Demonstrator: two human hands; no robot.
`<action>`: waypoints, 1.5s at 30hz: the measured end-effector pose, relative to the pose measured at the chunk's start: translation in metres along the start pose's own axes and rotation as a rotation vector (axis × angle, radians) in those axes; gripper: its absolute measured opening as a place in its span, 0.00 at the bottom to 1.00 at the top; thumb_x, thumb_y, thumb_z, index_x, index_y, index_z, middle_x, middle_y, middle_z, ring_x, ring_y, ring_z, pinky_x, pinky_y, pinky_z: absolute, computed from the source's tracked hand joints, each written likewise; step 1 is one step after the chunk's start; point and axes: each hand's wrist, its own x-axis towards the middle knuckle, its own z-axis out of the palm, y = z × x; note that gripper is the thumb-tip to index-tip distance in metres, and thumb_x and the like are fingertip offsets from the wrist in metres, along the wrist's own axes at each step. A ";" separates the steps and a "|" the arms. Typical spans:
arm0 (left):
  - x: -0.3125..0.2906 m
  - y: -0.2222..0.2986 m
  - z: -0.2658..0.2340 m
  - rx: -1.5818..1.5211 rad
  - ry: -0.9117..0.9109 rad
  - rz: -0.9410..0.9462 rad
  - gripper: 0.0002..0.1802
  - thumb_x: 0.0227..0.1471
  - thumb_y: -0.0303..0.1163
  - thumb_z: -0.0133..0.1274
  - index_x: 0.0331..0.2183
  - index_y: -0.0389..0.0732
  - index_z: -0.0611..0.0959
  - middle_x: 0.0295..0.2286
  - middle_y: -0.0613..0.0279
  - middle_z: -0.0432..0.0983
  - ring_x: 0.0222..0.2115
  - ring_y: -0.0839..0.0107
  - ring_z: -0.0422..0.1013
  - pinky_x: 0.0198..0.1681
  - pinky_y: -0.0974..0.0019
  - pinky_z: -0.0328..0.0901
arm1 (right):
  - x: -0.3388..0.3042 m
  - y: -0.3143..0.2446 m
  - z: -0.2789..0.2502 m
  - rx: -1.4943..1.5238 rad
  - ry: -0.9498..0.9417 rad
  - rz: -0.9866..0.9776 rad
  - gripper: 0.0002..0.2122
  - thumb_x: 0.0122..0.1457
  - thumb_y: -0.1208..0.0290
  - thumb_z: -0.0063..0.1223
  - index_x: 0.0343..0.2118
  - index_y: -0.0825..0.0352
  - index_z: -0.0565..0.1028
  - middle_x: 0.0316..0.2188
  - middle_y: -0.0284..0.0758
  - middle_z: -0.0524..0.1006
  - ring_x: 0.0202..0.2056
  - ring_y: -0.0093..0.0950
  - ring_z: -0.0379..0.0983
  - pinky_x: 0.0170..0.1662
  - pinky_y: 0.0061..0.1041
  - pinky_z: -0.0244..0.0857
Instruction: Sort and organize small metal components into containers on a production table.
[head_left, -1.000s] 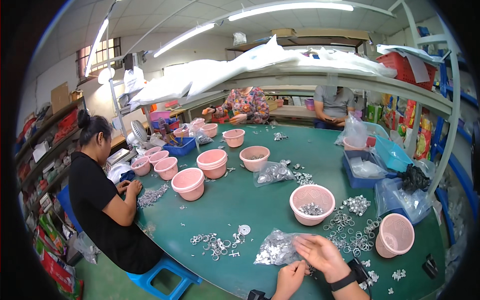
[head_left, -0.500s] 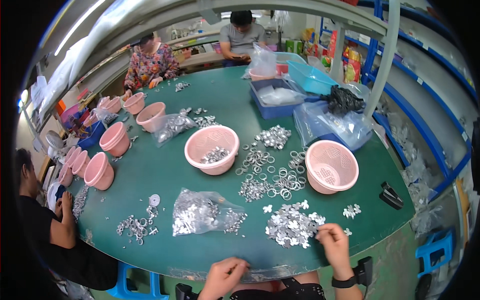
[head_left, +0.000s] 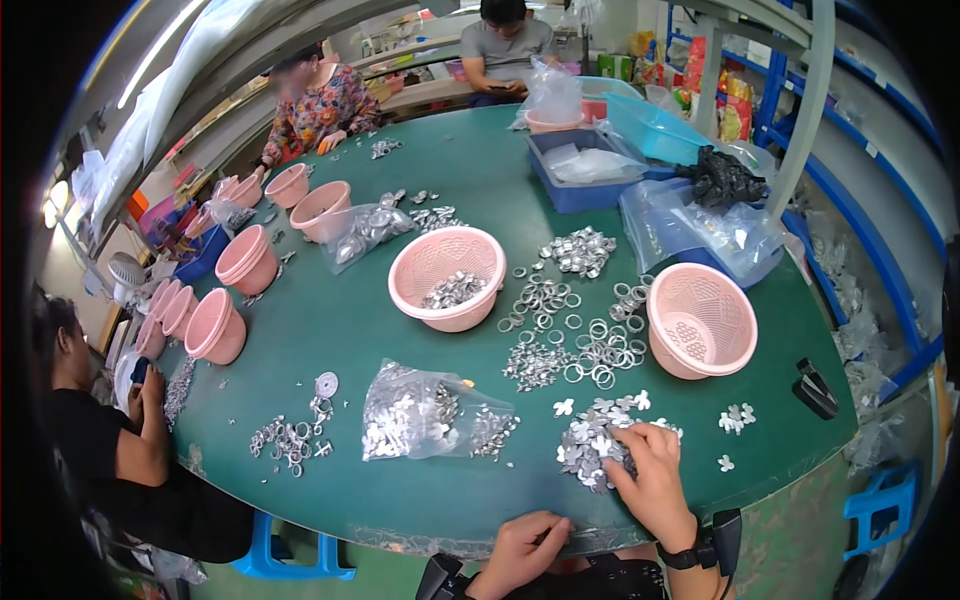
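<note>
Bench (head_left: 310, 335): green top, front edge worn. Directly on it: a heap of flat silver pieces (head_left: 588, 448) near the front edge; left of it, a clear bag of metal parts (head_left: 410, 412); behind, loose metal rings (head_left: 605, 352) between two pink baskets (head_left: 447, 316); a blue tray (head_left: 578, 197) beyond; a black stapler (head_left: 816, 392), right side.
</note>
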 end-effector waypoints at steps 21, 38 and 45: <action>0.007 -0.003 0.000 0.142 0.006 0.208 0.04 0.43 0.24 0.48 0.21 0.35 0.77 0.16 0.57 0.70 0.18 0.64 0.68 0.21 0.68 0.61 | -0.041 0.005 -0.023 0.248 -0.373 -0.040 0.09 0.41 0.74 0.57 0.29 0.65 0.74 0.30 0.33 0.71 0.33 0.31 0.65 0.35 0.26 0.59; 0.003 -0.004 0.001 0.083 0.065 0.243 0.01 0.39 0.20 0.50 0.19 0.34 0.75 0.15 0.57 0.69 0.15 0.63 0.66 0.18 0.67 0.59 | -0.041 -0.002 -0.014 0.253 -0.293 -0.014 0.07 0.43 0.83 0.47 0.27 0.67 0.69 0.28 0.36 0.70 0.33 0.36 0.65 0.36 0.29 0.61; 0.008 0.002 0.004 0.171 0.081 0.291 0.03 0.38 0.24 0.54 0.23 0.37 0.76 0.18 0.59 0.69 0.19 0.64 0.66 0.21 0.67 0.60 | -0.040 0.004 -0.022 0.175 -0.100 0.079 0.08 0.42 0.80 0.52 0.28 0.66 0.71 0.29 0.36 0.69 0.33 0.36 0.64 0.35 0.28 0.59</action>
